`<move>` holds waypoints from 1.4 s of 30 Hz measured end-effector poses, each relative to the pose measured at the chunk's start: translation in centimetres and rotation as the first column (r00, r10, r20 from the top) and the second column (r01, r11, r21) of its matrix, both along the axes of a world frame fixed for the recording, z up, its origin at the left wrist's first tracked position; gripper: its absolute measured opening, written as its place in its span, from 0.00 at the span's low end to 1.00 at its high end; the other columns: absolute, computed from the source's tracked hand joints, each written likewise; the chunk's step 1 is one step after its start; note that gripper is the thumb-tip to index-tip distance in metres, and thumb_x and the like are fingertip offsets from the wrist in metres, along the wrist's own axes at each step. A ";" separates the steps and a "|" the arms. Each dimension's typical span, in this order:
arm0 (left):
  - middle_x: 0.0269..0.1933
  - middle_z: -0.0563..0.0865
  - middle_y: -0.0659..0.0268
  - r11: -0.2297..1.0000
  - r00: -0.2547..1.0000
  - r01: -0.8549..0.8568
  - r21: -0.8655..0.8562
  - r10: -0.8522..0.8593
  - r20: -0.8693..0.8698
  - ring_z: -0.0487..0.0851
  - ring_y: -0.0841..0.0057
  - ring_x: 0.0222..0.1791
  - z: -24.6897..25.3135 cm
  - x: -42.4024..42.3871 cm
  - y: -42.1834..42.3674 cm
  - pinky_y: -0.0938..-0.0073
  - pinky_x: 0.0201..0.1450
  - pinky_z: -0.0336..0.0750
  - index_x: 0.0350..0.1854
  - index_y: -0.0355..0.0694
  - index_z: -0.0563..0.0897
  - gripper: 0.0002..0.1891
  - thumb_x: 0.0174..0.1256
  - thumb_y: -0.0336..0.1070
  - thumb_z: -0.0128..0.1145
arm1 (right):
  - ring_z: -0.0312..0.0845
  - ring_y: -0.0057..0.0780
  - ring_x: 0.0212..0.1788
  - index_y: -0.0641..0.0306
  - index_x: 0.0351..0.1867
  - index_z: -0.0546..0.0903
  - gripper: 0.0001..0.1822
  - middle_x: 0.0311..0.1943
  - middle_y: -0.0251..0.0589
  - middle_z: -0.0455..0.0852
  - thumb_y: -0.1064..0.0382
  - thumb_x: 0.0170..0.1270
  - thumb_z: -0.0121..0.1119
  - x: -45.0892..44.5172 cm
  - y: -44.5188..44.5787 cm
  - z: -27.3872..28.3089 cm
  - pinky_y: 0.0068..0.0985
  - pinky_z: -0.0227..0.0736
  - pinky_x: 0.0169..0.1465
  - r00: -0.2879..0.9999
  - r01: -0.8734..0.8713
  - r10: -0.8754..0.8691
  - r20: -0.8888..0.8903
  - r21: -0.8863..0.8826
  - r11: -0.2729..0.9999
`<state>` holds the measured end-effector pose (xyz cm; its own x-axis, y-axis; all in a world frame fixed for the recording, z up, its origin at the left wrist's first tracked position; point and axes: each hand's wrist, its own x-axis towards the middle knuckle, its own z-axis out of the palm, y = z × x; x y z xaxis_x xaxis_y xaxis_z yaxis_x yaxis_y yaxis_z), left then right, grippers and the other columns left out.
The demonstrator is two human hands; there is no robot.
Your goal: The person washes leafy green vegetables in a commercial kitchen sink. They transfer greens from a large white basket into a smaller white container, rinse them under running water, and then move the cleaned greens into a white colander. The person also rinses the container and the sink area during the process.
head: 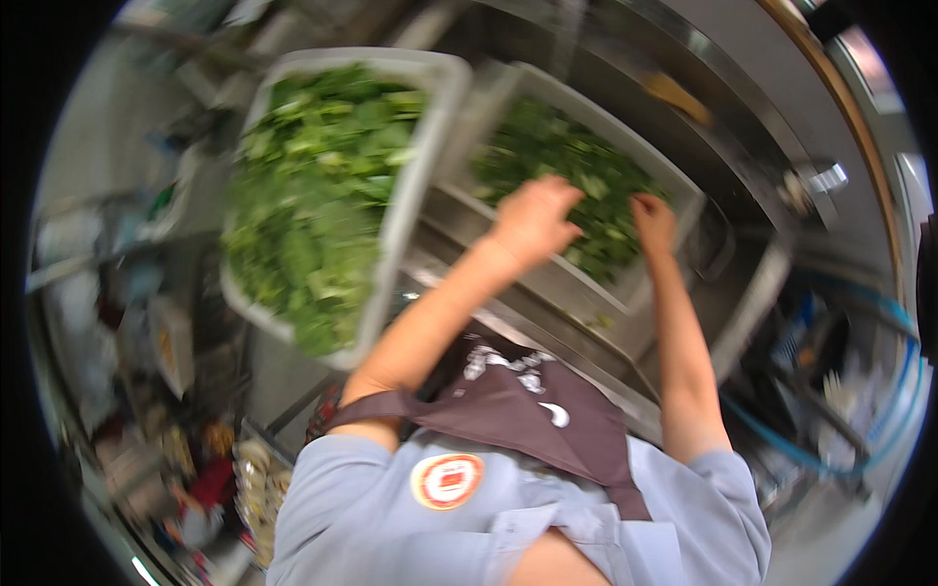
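My left hand (pixel 538 220) reaches over the near left part of a white plastic tub (pixel 612 121) of leafy greens (pixel 579 161) in a metal sink. Its fingers are apart, and I see nothing in them. Over the right side of the same tub is my right hand (pixel 654 220), thumb and fingers drawn together; whether a leaf is pinched between them cannot be told. A larger white tub (pixel 440 146) heaped with cut green leaves (pixel 322 190) stands to the left of both hands. The picture is blurred by motion.
The steel sink's front edge (pixel 506 315) runs before my apron. A yellowish object (pixel 678 97) lies on the ledge behind the tub. A blue hose (pixel 791 458) loops at the right. Lower left are a rack (pixel 253 476) of items and a person in red (pixel 209 491), both blurred.
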<state>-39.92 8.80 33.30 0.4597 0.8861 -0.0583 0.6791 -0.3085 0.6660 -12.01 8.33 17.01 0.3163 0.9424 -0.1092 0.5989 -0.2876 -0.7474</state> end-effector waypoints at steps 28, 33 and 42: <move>0.76 0.50 0.39 0.690 0.668 -0.713 0.124 0.723 -0.178 0.52 0.36 0.74 5.4 -36.7 -4.3 0.32 0.70 0.54 0.79 0.68 0.44 0.78 0.17 0.58 0.84 | 0.55 0.63 0.73 0.27 0.75 0.59 0.60 0.76 0.49 0.56 0.12 0.37 0.57 -51.4 16.5 22.4 0.59 0.53 0.72 -0.004 -0.926 0.946 0.324 -0.358 0.119; 0.73 0.57 0.39 0.695 0.665 -0.708 0.122 0.715 -0.217 0.63 0.35 0.68 5.6 -36.4 -2.3 0.45 0.66 0.68 0.79 0.70 0.46 0.75 0.19 0.56 0.84 | 0.60 0.60 0.71 0.31 0.77 0.53 0.68 0.77 0.50 0.53 0.34 0.30 0.79 -48.4 14.9 24.6 0.55 0.61 0.68 -0.133 -0.913 0.923 0.360 -0.407 0.028; 0.63 0.76 0.52 0.776 0.752 -0.611 0.156 0.630 -0.194 0.79 0.52 0.57 5.0 -35.4 -0.4 0.57 0.58 0.76 0.66 0.45 0.73 0.51 0.28 0.46 0.79 | 0.70 0.53 0.64 0.39 0.70 0.66 0.54 0.66 0.46 0.70 0.60 0.33 0.79 -47.6 14.3 21.7 0.42 0.71 0.64 0.072 -0.995 0.885 0.461 -0.032 0.097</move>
